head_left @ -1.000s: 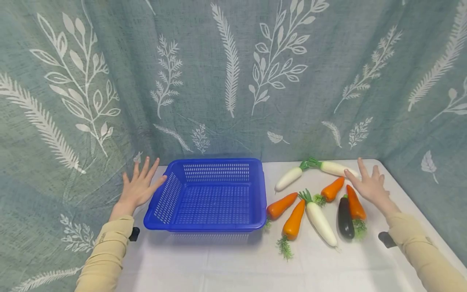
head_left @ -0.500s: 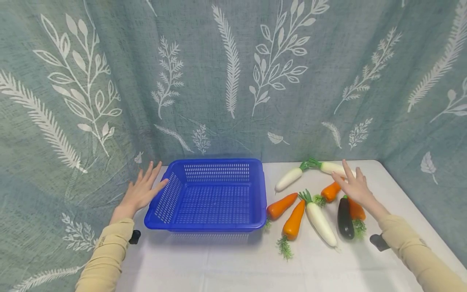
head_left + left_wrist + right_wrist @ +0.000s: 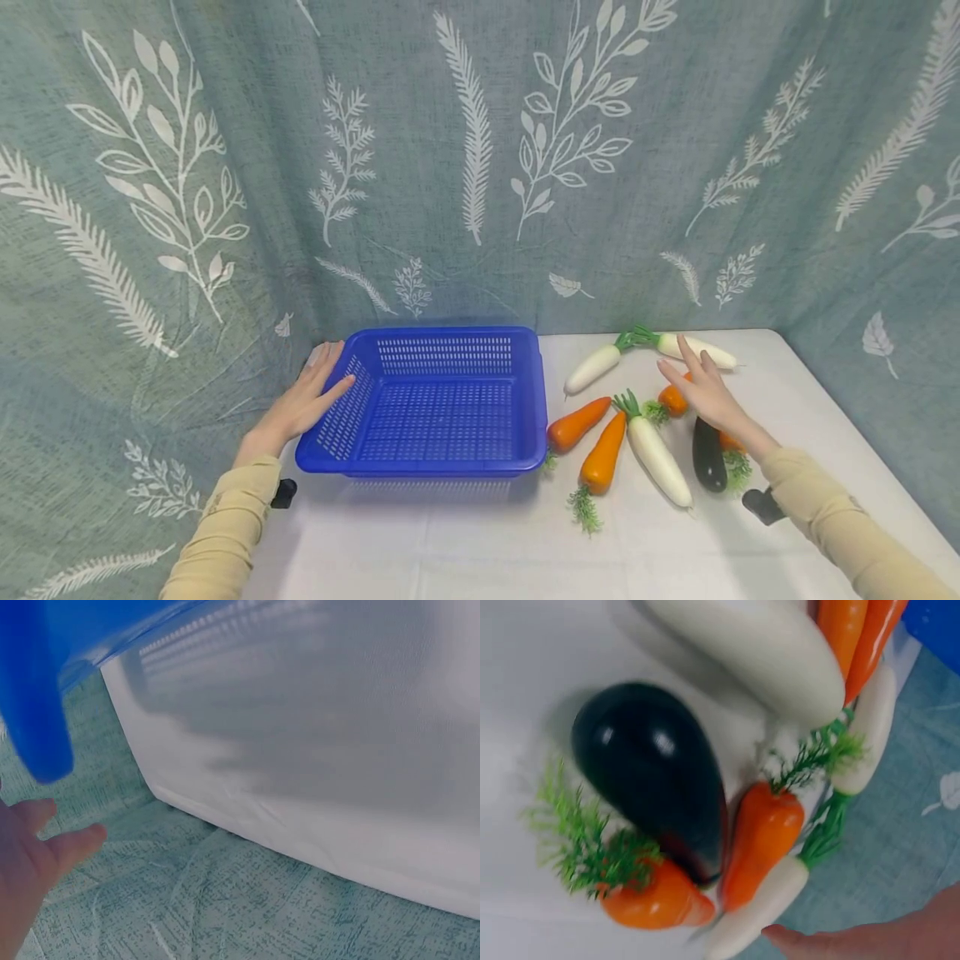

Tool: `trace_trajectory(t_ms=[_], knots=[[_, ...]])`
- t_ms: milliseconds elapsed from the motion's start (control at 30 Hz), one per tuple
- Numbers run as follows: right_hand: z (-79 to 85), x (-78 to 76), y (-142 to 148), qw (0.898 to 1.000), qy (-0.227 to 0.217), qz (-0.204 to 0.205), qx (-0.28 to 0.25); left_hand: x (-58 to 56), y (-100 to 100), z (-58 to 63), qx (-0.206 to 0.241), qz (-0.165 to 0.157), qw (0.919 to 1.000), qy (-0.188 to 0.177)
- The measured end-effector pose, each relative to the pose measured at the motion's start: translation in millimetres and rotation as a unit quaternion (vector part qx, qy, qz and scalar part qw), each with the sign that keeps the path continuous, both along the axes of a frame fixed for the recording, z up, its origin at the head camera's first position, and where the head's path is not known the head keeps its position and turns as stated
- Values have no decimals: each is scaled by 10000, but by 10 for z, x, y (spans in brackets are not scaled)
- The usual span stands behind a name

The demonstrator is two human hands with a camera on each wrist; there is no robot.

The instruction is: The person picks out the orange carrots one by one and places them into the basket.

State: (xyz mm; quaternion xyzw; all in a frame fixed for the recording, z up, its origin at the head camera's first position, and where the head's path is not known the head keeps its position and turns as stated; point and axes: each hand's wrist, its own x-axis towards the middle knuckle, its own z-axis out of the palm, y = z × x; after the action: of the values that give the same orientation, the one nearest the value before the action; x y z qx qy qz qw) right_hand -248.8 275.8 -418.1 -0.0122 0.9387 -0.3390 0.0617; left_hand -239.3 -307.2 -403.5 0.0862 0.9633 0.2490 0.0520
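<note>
My right grip — released, fingers extended — now sits farther inward, near a glossy orange tapered carrot lying on the white surface. My left grip, likewise released, is closer to the rectangular blue plastic basket; I judge no load secured.

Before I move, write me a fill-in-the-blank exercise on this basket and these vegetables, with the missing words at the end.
In the head view, the rectangular blue plastic basket stands to the ____ of the glossy dark eggplant.
The tapered orange carrots number ____.
The long white radishes number ____.
The bare hand nearest the eggplant is the person's ____ hand.

Missing words: left; four; three; right.
</note>
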Motion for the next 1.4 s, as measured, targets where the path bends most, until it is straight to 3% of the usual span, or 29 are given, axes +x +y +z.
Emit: trace_trajectory(t_ms=[333,667,1133,1400], knots=[[1,34,-227,9992,275,84,-260,-7,36,-119,390,-120,9991,69],[-101,44,-462,9958,665,285,-568,27,61,-171,574,-131,9983,-6],[-201,78,-720,9955,419,306,-790,-4,65,-311,594,65,9976,353],[-245,115,-886,9901,-357,-63,-1357,-25,68,-366,597,180,9959,657]])
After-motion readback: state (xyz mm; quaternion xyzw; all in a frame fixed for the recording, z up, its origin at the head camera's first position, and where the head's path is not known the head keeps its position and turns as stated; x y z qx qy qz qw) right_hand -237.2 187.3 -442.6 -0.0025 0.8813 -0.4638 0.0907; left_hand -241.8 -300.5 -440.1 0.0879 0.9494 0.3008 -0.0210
